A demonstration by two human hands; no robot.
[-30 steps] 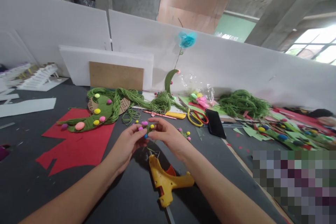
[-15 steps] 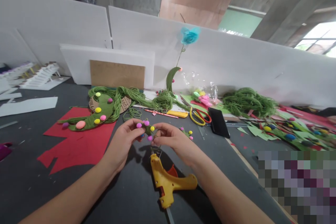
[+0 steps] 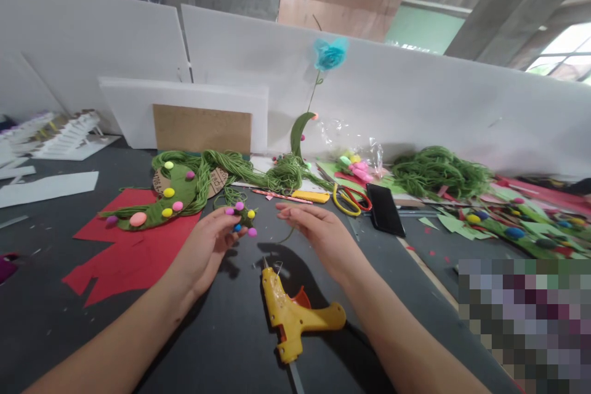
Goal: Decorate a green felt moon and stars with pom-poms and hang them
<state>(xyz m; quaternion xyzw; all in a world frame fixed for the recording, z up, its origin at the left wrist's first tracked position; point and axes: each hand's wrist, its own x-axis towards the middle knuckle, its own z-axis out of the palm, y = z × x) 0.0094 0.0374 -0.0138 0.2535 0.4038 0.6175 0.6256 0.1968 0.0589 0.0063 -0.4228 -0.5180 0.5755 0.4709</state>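
My left hand (image 3: pixel 210 246) is closed on a small green yarn-wrapped piece (image 3: pixel 244 215), pinching it by its left side. Pink, yellow and blue pom-poms stick out around that piece. My right hand (image 3: pixel 318 234) is a short way to the right, its fingertips pressed together. A thin green yarn strand (image 3: pixel 287 237) hangs from under its fingers and curves down to the left. Below both hands a yellow hot glue gun (image 3: pixel 286 314) lies on the dark table, nozzle pointing away from me.
A green crescent with pom-poms (image 3: pixel 173 203) lies on red paper (image 3: pixel 124 271) at left. Behind the hands are yarn (image 3: pixel 289 172), a yellow utility knife (image 3: pixel 311 197), scissors (image 3: pixel 348 200) and a phone (image 3: pixel 386 210). A blue flower (image 3: pixel 330 54) stands before white boards.
My hands have moved apart: the right hand has drawn away from the pom-pom piece, while the left has shifted slightly left with it. The glue gun stays in place.
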